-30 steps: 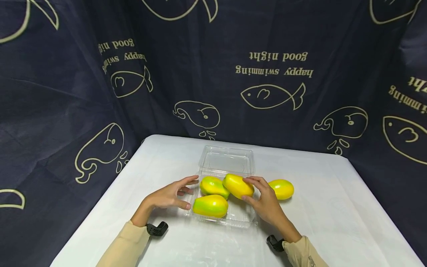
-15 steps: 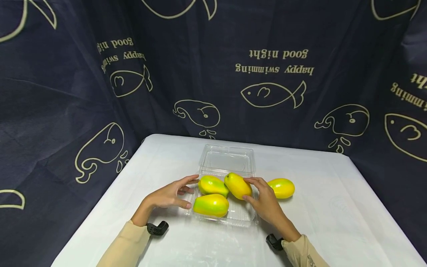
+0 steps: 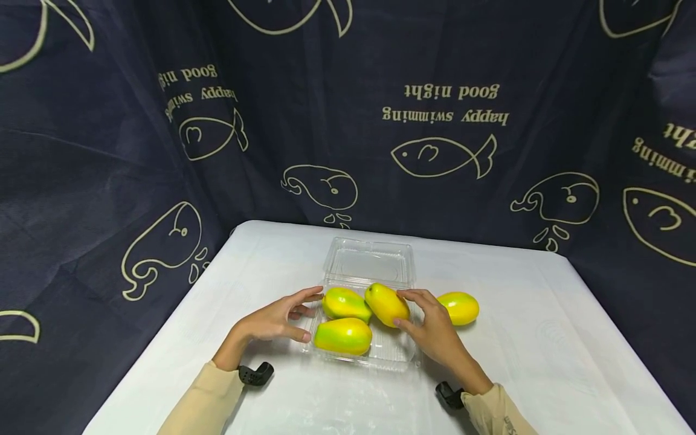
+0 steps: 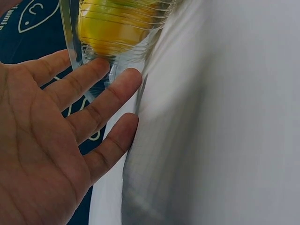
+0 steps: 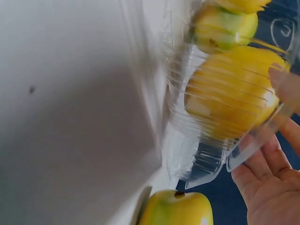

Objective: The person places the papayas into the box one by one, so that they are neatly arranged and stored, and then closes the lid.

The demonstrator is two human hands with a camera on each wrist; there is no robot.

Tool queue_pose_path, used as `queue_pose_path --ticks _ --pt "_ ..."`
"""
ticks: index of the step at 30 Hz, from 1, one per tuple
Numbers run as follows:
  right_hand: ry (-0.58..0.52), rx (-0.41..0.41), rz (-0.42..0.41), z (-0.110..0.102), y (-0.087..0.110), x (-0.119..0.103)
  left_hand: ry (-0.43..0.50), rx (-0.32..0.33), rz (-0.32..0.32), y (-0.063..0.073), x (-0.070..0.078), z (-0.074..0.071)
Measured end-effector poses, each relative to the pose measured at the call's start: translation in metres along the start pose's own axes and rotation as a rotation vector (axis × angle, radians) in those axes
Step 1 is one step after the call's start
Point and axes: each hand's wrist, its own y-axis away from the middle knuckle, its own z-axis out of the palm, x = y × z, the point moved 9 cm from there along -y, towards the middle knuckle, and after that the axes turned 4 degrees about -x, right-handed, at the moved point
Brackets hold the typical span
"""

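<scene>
A clear plastic clamshell box (image 3: 388,362) lies with its lid (image 3: 370,261) folded back, away from me. Two yellow-green papayas sit in its left half: a rear papaya (image 3: 344,302) and a front papaya (image 3: 342,336). A third papaya (image 3: 387,305) lies tilted at the back right, against the rear one. My right hand (image 3: 435,329) holds this third papaya at its right end between thumb and fingers; in the right wrist view the thumb (image 5: 283,82) touches its skin. My left hand (image 3: 274,317) stays beside the box's left wall, fingers spread, holding nothing.
Another papaya (image 3: 460,308) lies on the white-covered table (image 3: 544,350), right of the box and partly behind my right hand. A dark blue curtain (image 3: 348,109) with fish prints hangs behind the table and at both sides.
The third papaya has turned in my right hand, its far end swinging a little to the right. The rear papaya has shifted slightly left. My left hand stays put.
</scene>
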Motion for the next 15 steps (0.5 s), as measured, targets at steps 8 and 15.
queue_pose_path --ticks 8,15 --pt "-0.003 0.046 -0.014 -0.013 0.001 0.004 -0.013 0.001 -0.002 -0.001 0.0 0.0" --pt "0.006 0.079 -0.014 -0.027 0.005 0.009 -0.018 -0.003 0.006 0.0 0.001 0.0"
